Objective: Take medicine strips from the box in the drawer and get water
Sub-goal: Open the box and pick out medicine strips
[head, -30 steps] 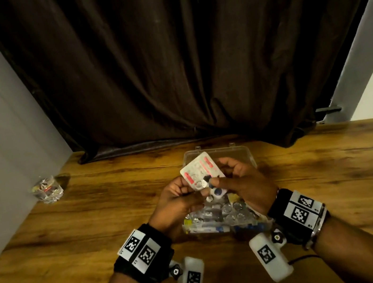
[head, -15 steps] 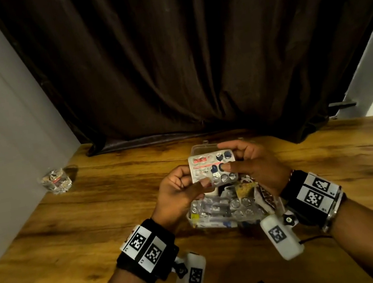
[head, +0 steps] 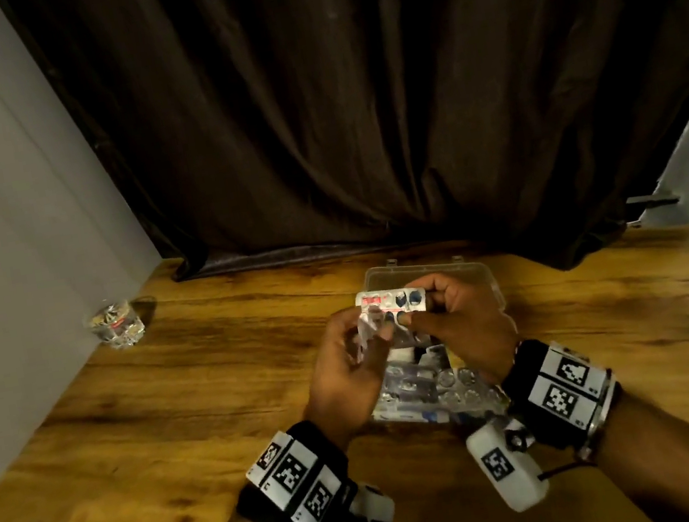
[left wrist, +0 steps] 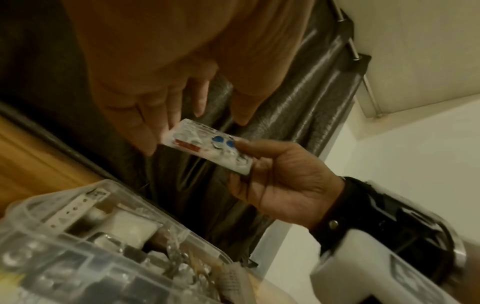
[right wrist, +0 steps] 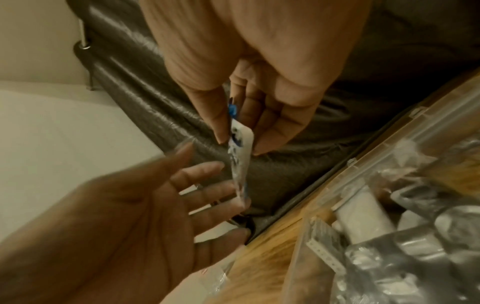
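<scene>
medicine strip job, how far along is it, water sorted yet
Done: the clear box sits open on the wooden table, and one blister strip is out of it. In hand: the right hand pinches that strip above the box, and the left hand reaches its straight fingers to the strip's other end. Left: more strips lie in the box, and the glass stands untouched by the wall.

No legible text, brand or number appears in any view. The medicine strip [head: 391, 304], pinched in the right hand [head: 459, 323], carries a red printed band [left wrist: 187, 145] beyond the grip, too blurred to read. The wristbands [head: 296, 481] bear black-and-white square fiducial markers [head: 559, 400], coded patterns without readable characters.
</scene>
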